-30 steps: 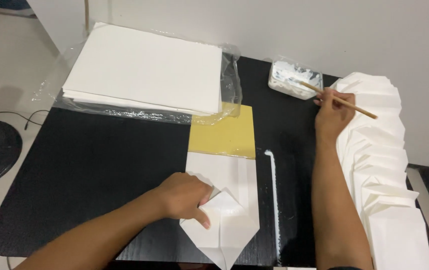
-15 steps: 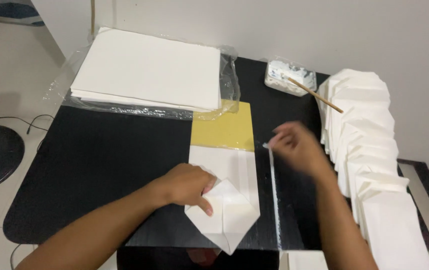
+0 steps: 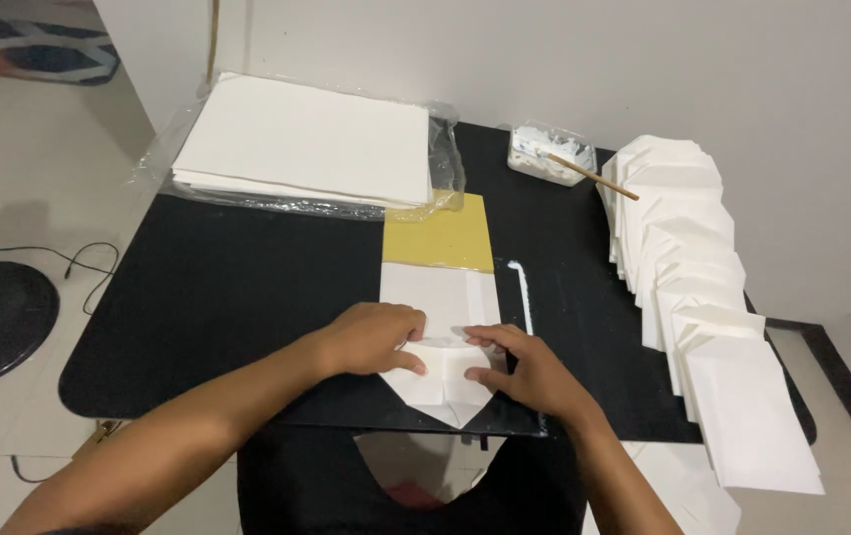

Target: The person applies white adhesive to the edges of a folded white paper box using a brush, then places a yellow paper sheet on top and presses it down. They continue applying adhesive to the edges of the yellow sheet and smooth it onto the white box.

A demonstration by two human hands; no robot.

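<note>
My left hand [image 3: 371,339] and right hand [image 3: 524,367] both press flat on the folded white paper [image 3: 440,327] at the near edge of the black table [image 3: 227,297] — fingers spread, gripping nothing. My fingertips [image 3: 475,376] meet over the folded flaps, whose point aims toward me. The paper's far end lies against a yellow sheet [image 3: 440,238]. My palms hide the flap edges — I cannot make out the creases beneath them. To the right a row of finished white envelopes [image 3: 703,297] runs near to far.
</note>
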